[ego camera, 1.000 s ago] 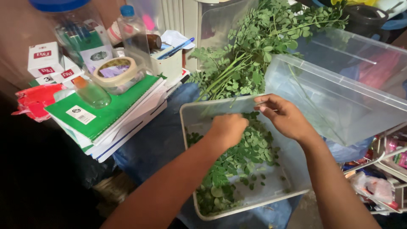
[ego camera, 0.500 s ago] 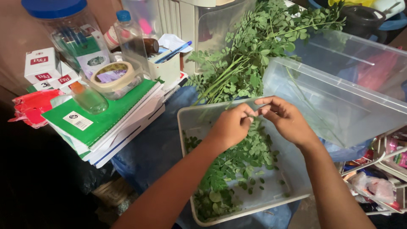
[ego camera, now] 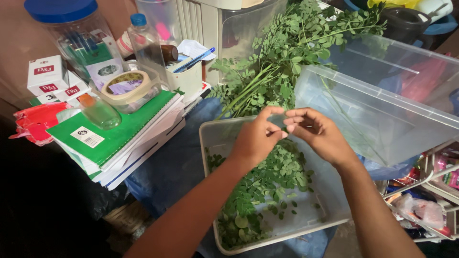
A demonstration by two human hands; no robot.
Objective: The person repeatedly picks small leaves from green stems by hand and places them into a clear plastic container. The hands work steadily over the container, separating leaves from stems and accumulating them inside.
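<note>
Left hand (ego camera: 256,138): raised over the far end of the tray (ego camera: 210,138); fingers curled, tips pinched together toward the right hand. A thin sprig seems to be held in the grip, but it is too small to be made out.
Right hand (ego camera: 318,134): held just beside the left hand, fingertips nearly touching it; fingers bent inward in a pinch. What is held cannot be told.
Leaves (ego camera: 267,184): loose small green leaflets, heaped in the tray directly below both hands, spread from the middle toward the near left corner. No contact with either hand is seen.
Tray: shallow, clear plastic, set on a blue cloth (ego camera: 167,162); its right part is bare.
Branches (ego camera: 282,62): leafy green stalks piled behind the tray, just beyond the fingertips, leaning on the box.
Box (ego camera: 382,110): large clear plastic tub, to the right of the branches, behind the right hand.
Notebooks (ego camera: 119,134): green-topped stack on the desk, left of the tray, well apart from the hands.
Tape roll (ego camera: 126,86): laid on the notebooks, with a small bottle (ego camera: 100,112) beside it.
Jar (ego camera: 71,33): clear, blue-lidded, at the far left.
</note>
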